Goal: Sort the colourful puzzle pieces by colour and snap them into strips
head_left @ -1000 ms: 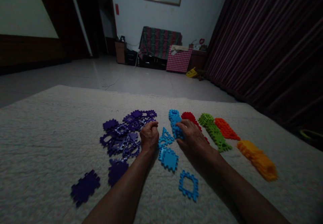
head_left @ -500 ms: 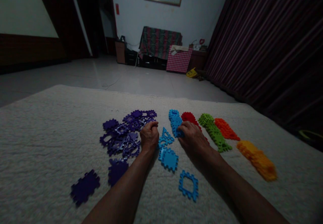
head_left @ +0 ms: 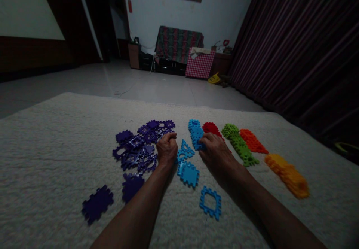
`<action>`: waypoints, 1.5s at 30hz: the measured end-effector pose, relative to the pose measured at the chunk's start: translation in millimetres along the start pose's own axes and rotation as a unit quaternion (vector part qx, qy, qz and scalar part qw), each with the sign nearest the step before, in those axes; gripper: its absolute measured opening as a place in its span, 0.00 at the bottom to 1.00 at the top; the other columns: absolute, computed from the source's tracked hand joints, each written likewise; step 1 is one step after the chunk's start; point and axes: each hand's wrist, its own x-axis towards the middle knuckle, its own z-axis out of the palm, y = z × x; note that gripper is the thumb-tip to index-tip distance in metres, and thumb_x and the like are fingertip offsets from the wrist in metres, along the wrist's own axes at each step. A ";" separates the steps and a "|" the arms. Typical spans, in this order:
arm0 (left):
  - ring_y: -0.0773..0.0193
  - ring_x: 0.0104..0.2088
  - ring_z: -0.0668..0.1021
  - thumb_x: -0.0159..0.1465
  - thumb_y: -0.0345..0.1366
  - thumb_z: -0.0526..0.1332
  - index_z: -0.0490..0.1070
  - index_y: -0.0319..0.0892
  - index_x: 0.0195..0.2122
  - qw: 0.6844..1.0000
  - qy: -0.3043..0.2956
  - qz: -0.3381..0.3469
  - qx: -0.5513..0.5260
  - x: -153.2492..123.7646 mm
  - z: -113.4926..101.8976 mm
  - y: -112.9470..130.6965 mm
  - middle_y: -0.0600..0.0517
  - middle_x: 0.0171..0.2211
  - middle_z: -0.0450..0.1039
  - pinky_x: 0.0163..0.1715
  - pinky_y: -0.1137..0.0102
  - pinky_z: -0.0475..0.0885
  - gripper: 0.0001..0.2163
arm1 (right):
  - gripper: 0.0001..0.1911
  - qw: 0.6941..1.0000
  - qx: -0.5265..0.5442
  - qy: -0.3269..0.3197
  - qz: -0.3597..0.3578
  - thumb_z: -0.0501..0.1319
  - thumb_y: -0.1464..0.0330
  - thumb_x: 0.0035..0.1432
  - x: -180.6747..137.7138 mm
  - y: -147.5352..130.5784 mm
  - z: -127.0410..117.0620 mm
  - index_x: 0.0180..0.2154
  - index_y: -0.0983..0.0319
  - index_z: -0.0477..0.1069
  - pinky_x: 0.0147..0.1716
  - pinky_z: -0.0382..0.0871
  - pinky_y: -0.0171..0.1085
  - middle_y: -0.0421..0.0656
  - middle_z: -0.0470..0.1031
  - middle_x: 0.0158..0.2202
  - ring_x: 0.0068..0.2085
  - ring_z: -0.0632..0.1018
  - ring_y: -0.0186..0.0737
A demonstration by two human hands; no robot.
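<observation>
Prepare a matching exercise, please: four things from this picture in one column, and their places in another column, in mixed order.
1. Green row
2. Purple pile
3. Right hand
4. Blue frame

A. At the near end of the blue row
B. Between the forearms
C. Mostly left of the left hand
D. Between the red row and the orange row

Pairs: 1-D, 2-C, 3-A, 4-B

Both forearms (head_left: 141, 207) and hands (head_left: 167, 151) are bare.

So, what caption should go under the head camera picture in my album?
Right hand at the blue row, left hand curled beside the purple pile, on a pale blanket.
</observation>
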 end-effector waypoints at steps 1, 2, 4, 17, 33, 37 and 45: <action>0.59 0.34 0.81 0.55 0.30 0.53 0.80 0.41 0.34 1.000 -0.001 -0.001 0.001 -0.1 -0.3 0.5 0.49 0.34 0.81 0.38 0.65 0.77 0.15 | 0.10 1.000 0.014 -0.009 0.000 0.62 0.74 0.57 -1.2 -0.9 -3.3 0.42 0.61 0.72 0.50 0.64 0.45 0.49 0.71 0.48 0.49 0.71 0.48; 0.59 0.34 0.81 0.55 0.30 0.53 0.80 0.41 0.34 1.000 -0.002 -0.001 0.003 -0.2 -0.7 0.9 0.49 0.34 0.81 0.38 0.65 0.77 0.15 | 0.10 0.999 0.034 -0.022 -0.001 0.61 0.73 0.58 -2.8 -2.2 -7.1 0.43 0.61 0.71 0.50 0.64 0.44 0.49 0.70 0.48 0.49 0.71 0.48; 0.60 0.35 0.81 0.55 0.30 0.53 0.80 0.42 0.34 1.000 -0.003 0.002 0.005 -0.4 -1.0 1.3 0.49 0.34 0.81 0.38 0.66 0.77 0.15 | 0.10 0.994 0.086 -0.066 -0.015 0.60 0.71 0.61 -7.1 -7.4 -16.0 0.46 0.60 0.69 0.48 0.66 0.43 0.47 0.70 0.47 0.48 0.72 0.45; 0.60 0.35 0.81 0.55 0.30 0.53 0.80 0.42 0.34 1.000 -0.001 0.004 0.012 -0.2 0.4 0.2 0.49 0.33 0.81 0.38 0.66 0.77 0.15 | 0.27 0.948 0.164 -0.272 -0.015 0.64 0.71 0.52 -24.2 -71.0 -40.3 0.55 0.62 0.64 0.52 0.67 0.47 0.51 0.67 0.51 0.52 0.70 0.50; 0.60 0.35 0.81 0.55 0.30 0.53 0.80 0.43 0.35 1.000 -0.005 0.001 0.013 -0.2 0.0 -0.7 0.50 0.34 0.81 0.37 0.67 0.77 0.15 | 0.32 0.841 0.476 -0.248 0.069 0.59 0.75 0.50 -11.7 -21.7 -32.4 0.58 0.59 0.58 0.42 0.73 0.38 0.43 0.74 0.45 0.45 0.78 0.40; 0.61 0.35 0.81 0.55 0.30 0.53 0.80 0.43 0.35 1.000 -0.005 0.003 0.010 -0.3 0.9 -2.4 0.50 0.34 0.81 0.36 0.68 0.77 0.15 | 0.24 0.904 0.365 -0.213 0.067 0.60 0.75 0.50 -11.7 -20.4 -30.2 0.50 0.59 0.63 0.35 0.70 0.34 0.38 0.72 0.37 0.36 0.75 0.36; 0.61 0.34 0.81 0.55 0.30 0.53 0.80 0.42 0.35 1.000 -0.011 -0.004 0.011 -0.7 0.2 0.0 0.50 0.35 0.81 0.37 0.67 0.77 0.15 | 0.13 0.970 0.127 -0.207 0.013 0.60 0.76 0.50 -17.7 -25.4 -44.6 0.39 0.60 0.66 0.40 0.66 0.37 0.43 0.69 0.41 0.41 0.72 0.40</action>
